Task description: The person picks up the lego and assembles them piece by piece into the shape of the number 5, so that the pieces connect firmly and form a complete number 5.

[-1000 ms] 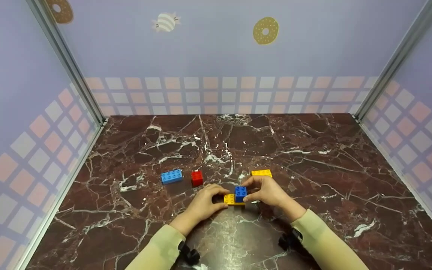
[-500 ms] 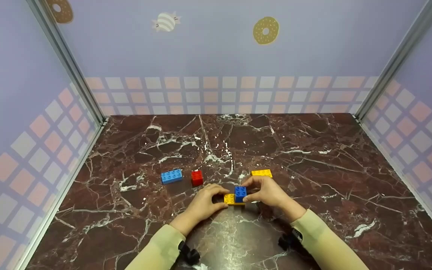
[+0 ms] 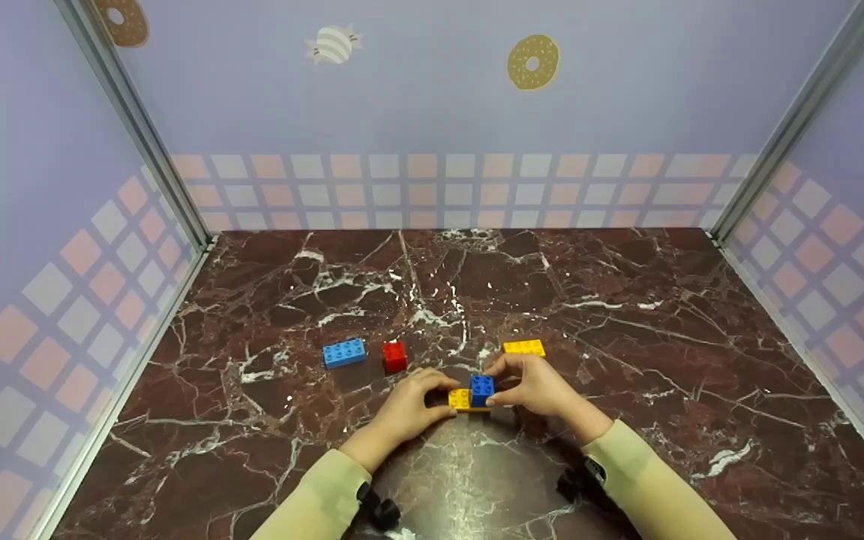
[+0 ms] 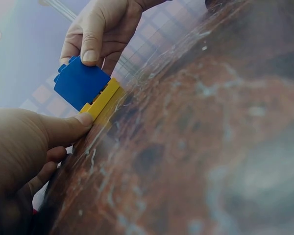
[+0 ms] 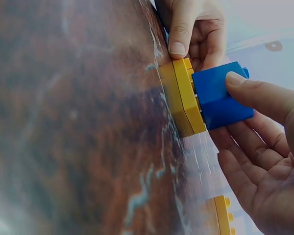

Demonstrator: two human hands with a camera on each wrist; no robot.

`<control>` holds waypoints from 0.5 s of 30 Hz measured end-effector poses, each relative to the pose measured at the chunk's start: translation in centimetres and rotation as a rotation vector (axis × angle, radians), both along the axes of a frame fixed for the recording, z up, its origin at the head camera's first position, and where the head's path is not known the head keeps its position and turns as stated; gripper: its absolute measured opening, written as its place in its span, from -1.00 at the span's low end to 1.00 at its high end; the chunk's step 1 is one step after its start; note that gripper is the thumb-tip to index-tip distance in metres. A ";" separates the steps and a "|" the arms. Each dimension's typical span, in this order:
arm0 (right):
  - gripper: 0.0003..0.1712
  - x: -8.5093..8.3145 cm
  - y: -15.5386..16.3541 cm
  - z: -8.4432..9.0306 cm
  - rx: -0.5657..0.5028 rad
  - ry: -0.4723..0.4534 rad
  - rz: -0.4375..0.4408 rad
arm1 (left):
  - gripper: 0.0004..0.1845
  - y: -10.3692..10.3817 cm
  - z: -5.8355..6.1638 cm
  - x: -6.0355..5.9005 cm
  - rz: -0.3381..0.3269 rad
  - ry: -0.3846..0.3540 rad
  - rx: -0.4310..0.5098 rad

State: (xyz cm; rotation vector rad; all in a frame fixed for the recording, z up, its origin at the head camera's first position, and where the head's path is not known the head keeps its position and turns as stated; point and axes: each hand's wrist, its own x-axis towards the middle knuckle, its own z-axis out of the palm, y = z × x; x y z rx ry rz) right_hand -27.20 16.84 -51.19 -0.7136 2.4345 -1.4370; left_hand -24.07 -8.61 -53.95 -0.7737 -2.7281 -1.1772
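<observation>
A small blue brick (image 3: 481, 386) sits on the right end of a flat yellow brick (image 3: 461, 400) lying on the marble table (image 3: 627, 315). My right hand (image 3: 507, 382) pinches the blue brick (image 5: 220, 95) between thumb and fingers, its thumb (image 4: 92, 44) on the near face. My left hand (image 3: 439, 391) holds the yellow brick (image 4: 100, 100) at its left end, thumb (image 4: 63, 129) against the near edge and fingers (image 5: 179, 34) curled behind it. In the right wrist view the blue brick stands seated on the yellow brick (image 5: 186, 95).
A long blue brick (image 3: 343, 352) and a red brick (image 3: 394, 355) lie left of the hands. A second flat yellow brick (image 3: 523, 347) lies just beyond the right hand. Patterned walls (image 3: 64, 285) enclose the table on three sides.
</observation>
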 end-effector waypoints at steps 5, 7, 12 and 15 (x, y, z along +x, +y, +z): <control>-0.67 0.0 0.0 0.0 0.030 0.029 -0.004 | -0.61 0.0 -0.1 0.0 -0.002 0.007 0.008; -0.67 0.0 0.0 -0.1 0.032 0.029 -0.007 | -0.61 0.0 -0.1 0.0 -0.004 0.004 0.010; -0.68 0.1 0.0 -0.2 0.026 0.023 -0.009 | -0.61 0.0 -0.1 0.0 -0.007 -0.003 0.012; -0.68 0.1 0.0 -0.1 0.026 0.014 -0.018 | -0.61 0.0 -0.1 0.0 -0.005 -0.005 0.015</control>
